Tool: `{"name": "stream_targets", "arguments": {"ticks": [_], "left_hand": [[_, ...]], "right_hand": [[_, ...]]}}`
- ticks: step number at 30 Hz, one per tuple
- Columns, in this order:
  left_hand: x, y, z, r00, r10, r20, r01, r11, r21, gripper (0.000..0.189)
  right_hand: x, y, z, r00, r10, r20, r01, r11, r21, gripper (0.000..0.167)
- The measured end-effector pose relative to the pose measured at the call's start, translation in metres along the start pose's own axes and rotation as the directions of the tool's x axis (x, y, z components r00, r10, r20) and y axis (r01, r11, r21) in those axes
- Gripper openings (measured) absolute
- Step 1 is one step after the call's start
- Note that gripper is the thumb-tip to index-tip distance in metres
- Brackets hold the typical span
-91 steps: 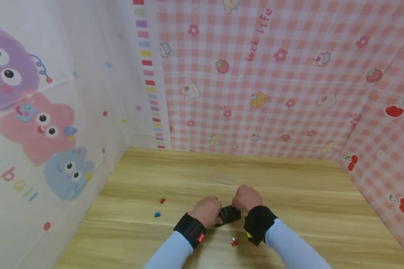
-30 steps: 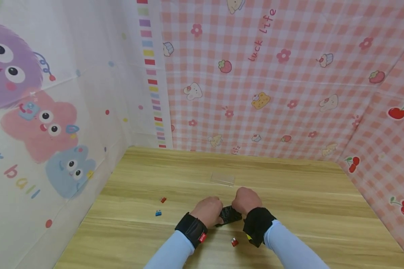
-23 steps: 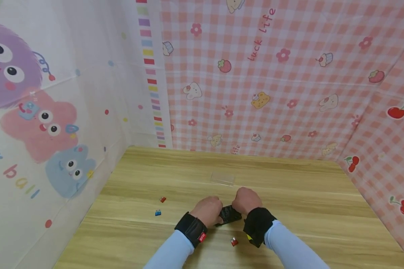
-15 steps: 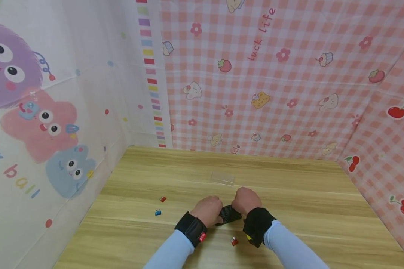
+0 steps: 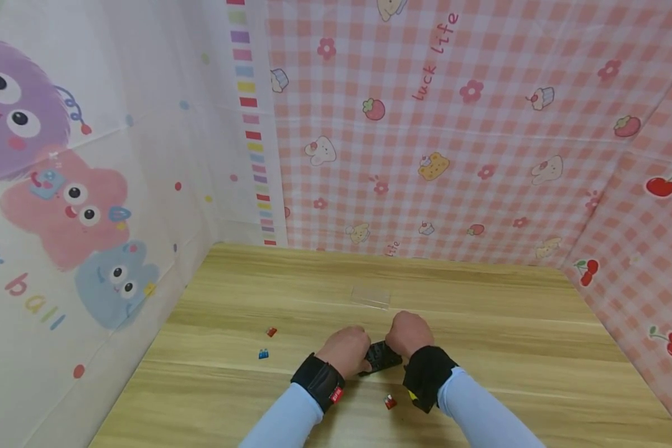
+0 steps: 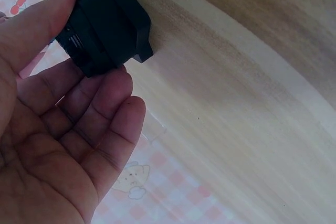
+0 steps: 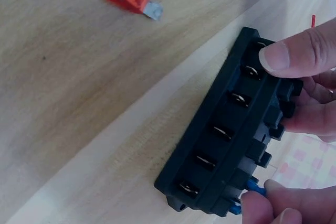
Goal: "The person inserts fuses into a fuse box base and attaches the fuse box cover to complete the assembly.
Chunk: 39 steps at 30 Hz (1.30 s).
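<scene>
Starting at the left of the wooden surface (image 5: 213,386), a loose blue fuse (image 5: 263,353) is lying near a loose red fuse (image 5: 271,332), which is resting slightly farther from the person. Toward the middle, a clear cover (image 5: 371,297) is lying beyond the hands, apart from everything else. Nearer the person, a black fuse block (image 5: 383,357) is sitting between the two hands; I cannot tell whether its base is touching the surface. A second red fuse (image 5: 390,402) is lying in front of it, closest to the person.

The work is looking only partly done: blue is showing at one end of the block, while three fuses are lying loose and the cover is lying off. Fingers are hiding some slots, so I cannot tell whether the blue there is fully seated, or whether it is one fuse or two.

The left hand (image 5: 345,351) is clamping its grip on the block's left end, thumb on one side, fingers bending around the other. The right hand (image 5: 411,335) is pinching the gripped blue fuse (image 7: 255,186) at the opposite end, its grip nearly together, with only that narrow piece between the fingertips.
</scene>
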<state>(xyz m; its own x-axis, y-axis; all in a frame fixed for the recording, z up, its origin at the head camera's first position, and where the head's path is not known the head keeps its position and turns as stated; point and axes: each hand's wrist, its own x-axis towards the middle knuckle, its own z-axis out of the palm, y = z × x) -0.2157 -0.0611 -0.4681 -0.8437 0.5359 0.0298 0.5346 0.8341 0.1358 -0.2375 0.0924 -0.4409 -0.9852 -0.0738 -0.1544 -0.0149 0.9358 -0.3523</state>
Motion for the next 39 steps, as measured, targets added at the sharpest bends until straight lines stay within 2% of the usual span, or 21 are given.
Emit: {"name": "stream_targets", "arguments": {"ticks": [11,19,25,31,35,39], "left_hand": [[0.0006,-0.0010,0.0015,1.000,0.004,-0.009,-0.004,1.000,-0.002,0.026],[-0.0006,0.0006,-0.0011,1.000,0.009,-0.011,-0.009,1.000,-0.002,0.025],[-0.0019,0.0012,-0.0036,1.000,0.008,-0.014,-0.008,1.000,0.007,0.026],[-0.0019,-0.0004,-0.0026,1.000,0.005,-0.013,-0.005,1.000,0.000,0.026],[-0.0013,-0.0002,-0.0032,1.000,-0.005,-0.011,0.005,1.000,-0.019,0.026],[-0.0004,0.0015,-0.0045,1.000,-0.008,-0.006,0.008,0.999,-0.033,0.026]], "right_hand": [[0.0019,-0.0034,-0.0021,1.000,0.017,0.004,-0.017,1.000,-0.018,0.006],[0.0007,-0.0073,-0.0083,0.999,0.021,0.050,-0.020,1.000,-0.018,0.009],[0.0028,-0.0079,-0.0047,0.999,0.020,0.027,-0.020,1.000,-0.011,0.010],[-0.0023,-0.0089,-0.0049,0.999,0.035,-0.004,-0.035,0.999,0.026,0.008],[-0.0042,-0.0066,-0.0059,0.999,0.052,0.013,-0.053,0.996,0.077,0.008],[-0.0045,-0.0038,-0.0082,0.998,0.055,0.032,-0.058,0.995,0.086,0.012]]}}
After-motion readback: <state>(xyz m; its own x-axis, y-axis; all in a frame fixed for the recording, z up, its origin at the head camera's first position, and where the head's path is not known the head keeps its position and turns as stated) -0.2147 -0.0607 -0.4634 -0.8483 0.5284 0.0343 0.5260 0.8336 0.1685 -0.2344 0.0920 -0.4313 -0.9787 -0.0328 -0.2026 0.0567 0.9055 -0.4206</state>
